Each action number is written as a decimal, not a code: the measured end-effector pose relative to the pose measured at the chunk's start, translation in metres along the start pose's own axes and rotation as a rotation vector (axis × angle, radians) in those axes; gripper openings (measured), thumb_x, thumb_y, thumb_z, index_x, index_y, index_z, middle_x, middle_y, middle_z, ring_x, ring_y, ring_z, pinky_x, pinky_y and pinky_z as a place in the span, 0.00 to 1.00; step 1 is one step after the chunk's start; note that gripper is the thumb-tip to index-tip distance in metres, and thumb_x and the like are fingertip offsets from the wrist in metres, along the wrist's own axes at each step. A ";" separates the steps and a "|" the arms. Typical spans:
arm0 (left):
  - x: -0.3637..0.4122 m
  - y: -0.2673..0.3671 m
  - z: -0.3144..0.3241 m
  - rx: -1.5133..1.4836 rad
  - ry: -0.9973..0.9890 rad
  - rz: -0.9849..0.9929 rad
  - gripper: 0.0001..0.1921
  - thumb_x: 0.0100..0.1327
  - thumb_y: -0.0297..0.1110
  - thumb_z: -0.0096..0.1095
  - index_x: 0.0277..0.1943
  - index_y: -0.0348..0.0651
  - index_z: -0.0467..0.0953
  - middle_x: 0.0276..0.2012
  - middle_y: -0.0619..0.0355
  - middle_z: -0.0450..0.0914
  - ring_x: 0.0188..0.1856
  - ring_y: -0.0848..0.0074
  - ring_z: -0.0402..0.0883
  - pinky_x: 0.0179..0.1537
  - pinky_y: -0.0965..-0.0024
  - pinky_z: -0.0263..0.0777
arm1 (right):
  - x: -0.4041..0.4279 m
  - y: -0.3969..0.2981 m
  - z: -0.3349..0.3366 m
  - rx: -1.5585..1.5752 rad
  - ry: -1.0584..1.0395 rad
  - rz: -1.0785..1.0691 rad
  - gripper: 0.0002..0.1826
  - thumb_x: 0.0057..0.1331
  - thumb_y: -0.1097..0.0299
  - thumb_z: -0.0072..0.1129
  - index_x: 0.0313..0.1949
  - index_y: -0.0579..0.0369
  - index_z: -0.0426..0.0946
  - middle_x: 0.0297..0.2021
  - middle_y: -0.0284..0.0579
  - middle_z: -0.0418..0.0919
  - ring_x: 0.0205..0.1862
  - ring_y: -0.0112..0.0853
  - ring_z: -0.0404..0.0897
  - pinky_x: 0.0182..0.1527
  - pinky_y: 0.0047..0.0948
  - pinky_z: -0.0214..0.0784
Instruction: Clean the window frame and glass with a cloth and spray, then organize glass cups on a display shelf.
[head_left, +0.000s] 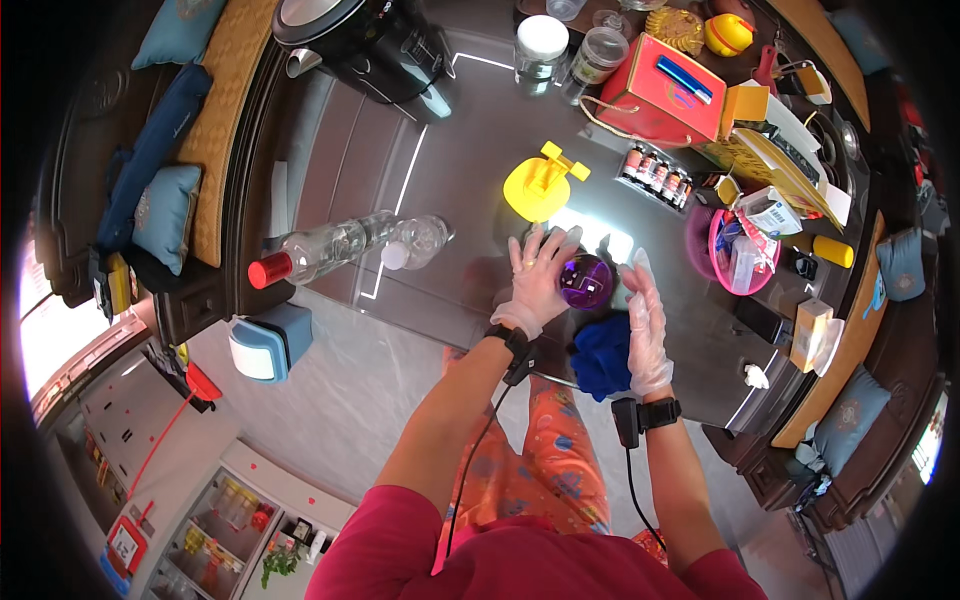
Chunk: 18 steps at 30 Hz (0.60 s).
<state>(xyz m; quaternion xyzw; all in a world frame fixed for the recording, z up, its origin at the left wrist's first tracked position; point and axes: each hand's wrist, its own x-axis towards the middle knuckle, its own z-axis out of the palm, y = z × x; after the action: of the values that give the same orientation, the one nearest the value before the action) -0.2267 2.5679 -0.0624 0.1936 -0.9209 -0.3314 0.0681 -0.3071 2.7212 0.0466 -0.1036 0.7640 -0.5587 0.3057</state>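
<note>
A glossy purple ball-like object (589, 282) is in front of me at the table's near side. My left hand (536, 274), in a clear plastic glove, is against its left side with the fingers spread; whether it bears any weight I cannot tell. My right hand (646, 330), gloved too, is held edge-on to the right of the ball, its fingers extended and nothing visible in it. A crumpled dark blue cloth (602, 356) lies between the hands at the table edge. Beyond my left hand is a yellow plastic piece (537, 189) with a round base and prongs.
Clear bottles (330, 247) lie to the left, one with a red cap. A black kettle-like appliance (375, 52) and jars (541, 52) stand at the back. Rightward are a red box (660, 90), small bottles (656, 177), a pink basket (744, 255) and a tissue box (810, 334).
</note>
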 end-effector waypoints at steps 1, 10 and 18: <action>0.000 -0.001 0.000 0.000 0.000 -0.003 0.41 0.45 0.48 0.75 0.64 0.57 0.66 0.64 0.60 0.63 0.71 0.53 0.50 0.67 0.34 0.36 | 0.004 -0.001 0.004 -0.001 -0.002 0.001 0.30 0.74 0.55 0.43 0.68 0.61 0.56 0.68 0.45 0.59 0.63 0.34 0.67 0.62 0.31 0.57; 0.000 0.001 -0.012 -0.164 -0.080 -0.085 0.39 0.47 0.44 0.73 0.64 0.54 0.66 0.60 0.60 0.70 0.71 0.59 0.54 0.67 0.34 0.34 | 0.034 0.003 0.030 0.259 -0.067 0.126 0.36 0.75 0.41 0.27 0.63 0.60 0.66 0.60 0.43 0.71 0.63 0.31 0.66 0.66 0.31 0.52; -0.002 0.007 -0.057 -0.270 -0.158 -0.023 0.35 0.49 0.35 0.71 0.62 0.47 0.65 0.49 0.52 0.78 0.59 0.61 0.72 0.62 0.52 0.58 | 0.025 -0.021 0.044 0.407 -0.122 0.273 0.36 0.75 0.41 0.27 0.57 0.63 0.73 0.56 0.46 0.74 0.57 0.30 0.72 0.63 0.29 0.60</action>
<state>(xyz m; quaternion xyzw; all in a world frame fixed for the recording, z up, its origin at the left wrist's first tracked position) -0.2129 2.5404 -0.0137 0.1667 -0.8681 -0.4672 0.0170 -0.3052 2.6664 0.0485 0.0308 0.6229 -0.6472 0.4384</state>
